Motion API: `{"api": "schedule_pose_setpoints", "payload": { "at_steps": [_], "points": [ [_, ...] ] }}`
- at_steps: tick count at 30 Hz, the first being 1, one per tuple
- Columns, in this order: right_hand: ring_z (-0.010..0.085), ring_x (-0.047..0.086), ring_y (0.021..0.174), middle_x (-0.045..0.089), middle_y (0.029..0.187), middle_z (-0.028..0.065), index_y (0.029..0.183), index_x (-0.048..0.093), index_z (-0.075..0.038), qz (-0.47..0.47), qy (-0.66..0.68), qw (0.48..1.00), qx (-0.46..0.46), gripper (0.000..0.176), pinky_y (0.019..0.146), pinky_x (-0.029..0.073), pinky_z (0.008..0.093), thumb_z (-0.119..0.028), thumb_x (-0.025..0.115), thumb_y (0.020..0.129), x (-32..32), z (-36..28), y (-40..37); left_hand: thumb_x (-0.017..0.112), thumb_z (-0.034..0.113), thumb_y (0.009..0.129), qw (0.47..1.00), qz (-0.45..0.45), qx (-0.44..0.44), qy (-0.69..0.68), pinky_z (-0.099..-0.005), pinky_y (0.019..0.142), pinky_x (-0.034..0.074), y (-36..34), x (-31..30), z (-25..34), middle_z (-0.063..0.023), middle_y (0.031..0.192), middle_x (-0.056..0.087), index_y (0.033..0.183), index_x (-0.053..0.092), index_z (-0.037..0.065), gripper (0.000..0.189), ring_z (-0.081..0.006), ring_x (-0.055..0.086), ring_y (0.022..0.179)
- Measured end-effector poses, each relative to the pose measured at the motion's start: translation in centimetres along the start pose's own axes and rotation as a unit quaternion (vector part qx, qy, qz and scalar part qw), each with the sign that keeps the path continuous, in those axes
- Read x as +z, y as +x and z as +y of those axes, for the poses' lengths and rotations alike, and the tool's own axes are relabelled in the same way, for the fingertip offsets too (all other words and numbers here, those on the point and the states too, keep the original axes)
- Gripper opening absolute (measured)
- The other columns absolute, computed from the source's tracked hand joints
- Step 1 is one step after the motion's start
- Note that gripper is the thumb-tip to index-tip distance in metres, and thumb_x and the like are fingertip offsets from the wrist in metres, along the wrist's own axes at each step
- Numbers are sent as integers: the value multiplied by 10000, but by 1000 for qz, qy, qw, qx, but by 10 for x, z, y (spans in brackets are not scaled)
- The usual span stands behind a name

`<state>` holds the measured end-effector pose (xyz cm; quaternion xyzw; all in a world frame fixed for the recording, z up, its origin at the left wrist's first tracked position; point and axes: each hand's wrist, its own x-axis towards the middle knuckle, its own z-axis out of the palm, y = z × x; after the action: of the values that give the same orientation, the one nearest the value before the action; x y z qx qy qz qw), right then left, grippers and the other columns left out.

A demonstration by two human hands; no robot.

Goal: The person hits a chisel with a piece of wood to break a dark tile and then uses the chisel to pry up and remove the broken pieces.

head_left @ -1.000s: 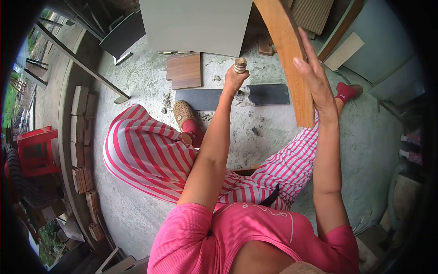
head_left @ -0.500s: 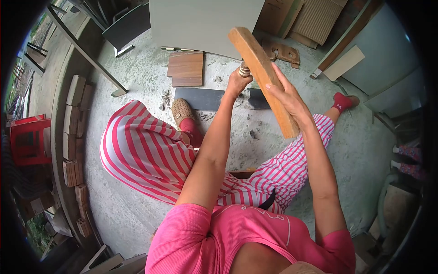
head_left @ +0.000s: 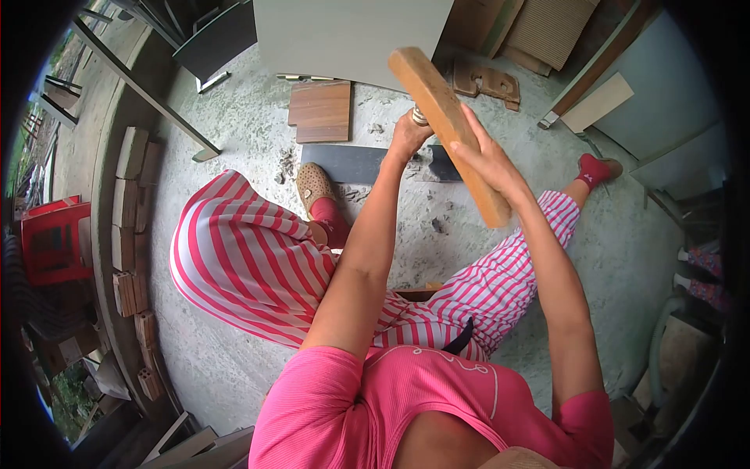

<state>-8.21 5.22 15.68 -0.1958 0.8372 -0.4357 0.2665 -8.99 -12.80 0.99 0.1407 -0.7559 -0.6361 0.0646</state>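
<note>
A thick, slightly curved wooden bar (head_left: 447, 121) slants in front of me. My right hand (head_left: 494, 166) grips it near its lower end, thumb across the top face and fingers along the right side. My left hand (head_left: 408, 139) is wrapped around something with a pale, banded end (head_left: 419, 117). The bar's left side lies close against that end and partly covers it, so the rest of the held thing cannot be made out. Below my hands on the floor lies a long dark strip (head_left: 355, 164), its middle partly hidden by my left wrist.
Ahead of my left foot lies a brown wood-grain board (head_left: 322, 113). A large pale panel (head_left: 351, 39) stands behind it. A brown piece with cut-outs (head_left: 486, 82) rests farther right. Bricks (head_left: 125, 205) line the left ledge, with a red plastic item (head_left: 56, 242) beyond.
The wooden bar has shifted very slightly, its lower end a little higher and closer to the banded end. Both hands keep their hold.
</note>
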Motion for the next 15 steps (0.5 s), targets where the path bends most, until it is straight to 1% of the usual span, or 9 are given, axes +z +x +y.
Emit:
{"api": "schedule_pose_setpoints", "payload": {
  "at_steps": [1,3,4,5,7,9,11,12,15],
  "points": [
    [269,146,1404,191,1507,151,1474,186,-175,22,45,998,-28,770,1131,138,370,-406,554,839,12,18,-5,658,175,682,998,0,20,-65,-360,691,491,0,1,0,-143,802,652,871,595,6,262,-248,617,705],
    [300,250,1371,269,1474,182,1458,231,-118,27,104,994,-5,784,1104,216,365,-426,565,820,5,13,-11,646,166,687,999,-6,6,-43,-355,698,494,1,-4,10,-157,805,649,879,599,7,254,-268,623,724],
    [300,250,1371,269,1474,182,1458,231,-118,22,113,993,10,784,1104,216,365,-426,565,820,11,13,-23,642,170,686,1000,-11,-9,-6,-357,702,494,-3,-4,0,-165,805,646,878,597,4,259,-277,626,734],
    [291,250,1371,264,1474,186,1453,241,-102,45,139,989,0,781,1105,211,361,-419,570,819,9,9,-26,639,174,684,999,-17,-8,30,-359,706,494,3,-2,-4,-172,804,644,877,594,1,264,-287,628,743],
    [282,250,1371,260,1474,190,1448,251,-87,75,156,985,-22,779,1106,207,357,-412,574,819,-14,-6,-22,635,182,679,999,-4,2,51,-370,708,492,10,2,-8,-182,797,638,871,589,-2,270,-293,624,741],
    [274,249,1371,274,1468,186,1449,240,-73,154,101,978,-99,796,1098,217,349,-402,589,814,-40,-31,-25,641,195,676,995,-3,-10,95,-383,708,489,9,1,-12,-185,791,637,866,582,-4,281,-297,617,727],
    [278,261,1363,277,1465,186,1453,223,-69,224,112,951,-179,807,1090,227,340,-395,589,812,-69,-70,-34,642,193,678,997,-10,-20,80,-380,706,489,1,-3,0,-183,785,636,866,583,-5,279,-292,614,718],
    [278,261,1363,277,1465,186,1453,223,-69,226,111,951,-179,807,1090,227,340,-395,589,812,-76,-81,-37,642,192,678,997,-6,-20,75,-377,703,489,1,-3,1,-181,780,635,866,583,-7,280,-288,612,715],
    [260,331,1293,337,1406,162,1455,210,-83,282,148,916,-242,770,1076,255,354,-383,546,830,-81,-121,-41,644,186,675,998,-7,-20,59,-371,693,486,4,-1,2,-174,766,633,865,580,-10,280,-278,607,705]
  ]
}}
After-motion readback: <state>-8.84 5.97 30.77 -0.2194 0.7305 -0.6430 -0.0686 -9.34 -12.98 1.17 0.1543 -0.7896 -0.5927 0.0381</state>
